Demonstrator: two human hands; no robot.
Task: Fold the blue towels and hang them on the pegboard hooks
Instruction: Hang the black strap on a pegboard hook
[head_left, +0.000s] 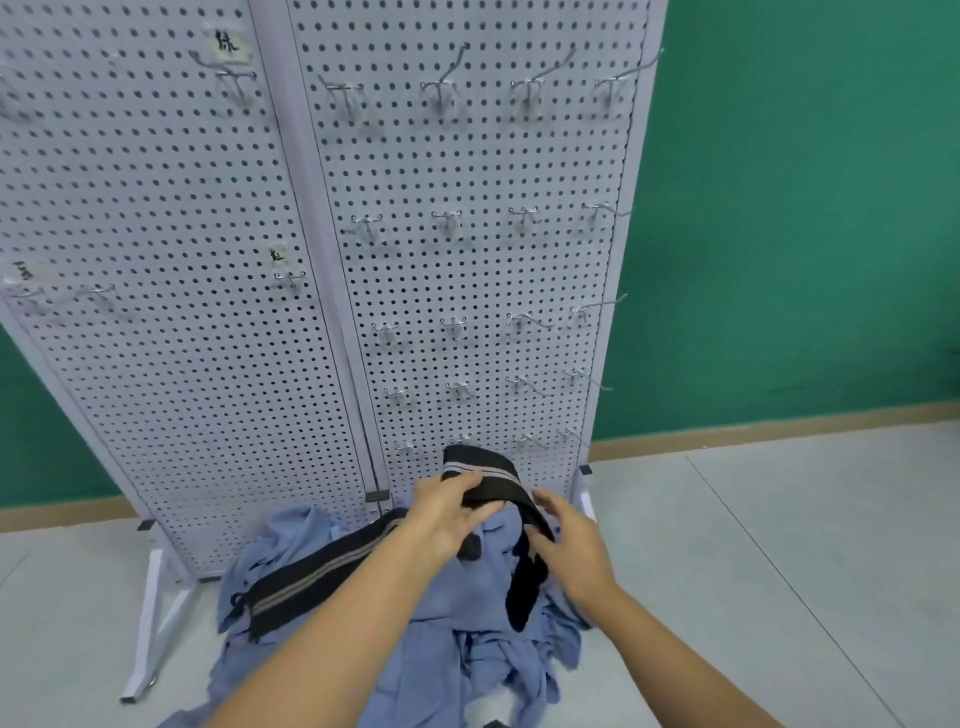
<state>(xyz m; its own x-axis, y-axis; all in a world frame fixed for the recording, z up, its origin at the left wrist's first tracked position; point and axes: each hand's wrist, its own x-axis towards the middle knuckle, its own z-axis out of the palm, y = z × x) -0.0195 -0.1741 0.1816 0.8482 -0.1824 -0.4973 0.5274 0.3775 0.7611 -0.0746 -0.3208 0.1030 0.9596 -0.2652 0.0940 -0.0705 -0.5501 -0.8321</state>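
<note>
Fingers (475, 512) of left hand (447, 514) pinch the band (475, 467) of a towel (457, 597); right hand (571, 545), fingers spread at 3 o'clock, should grip the band's far end and pull taut.

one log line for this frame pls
left hand: grips striped band | right hand: fingers straight beside band | blue towels: heaped on floor | hooks: nothing hung

Two bare forearms (332, 623), bare hands (447, 514)
</note>
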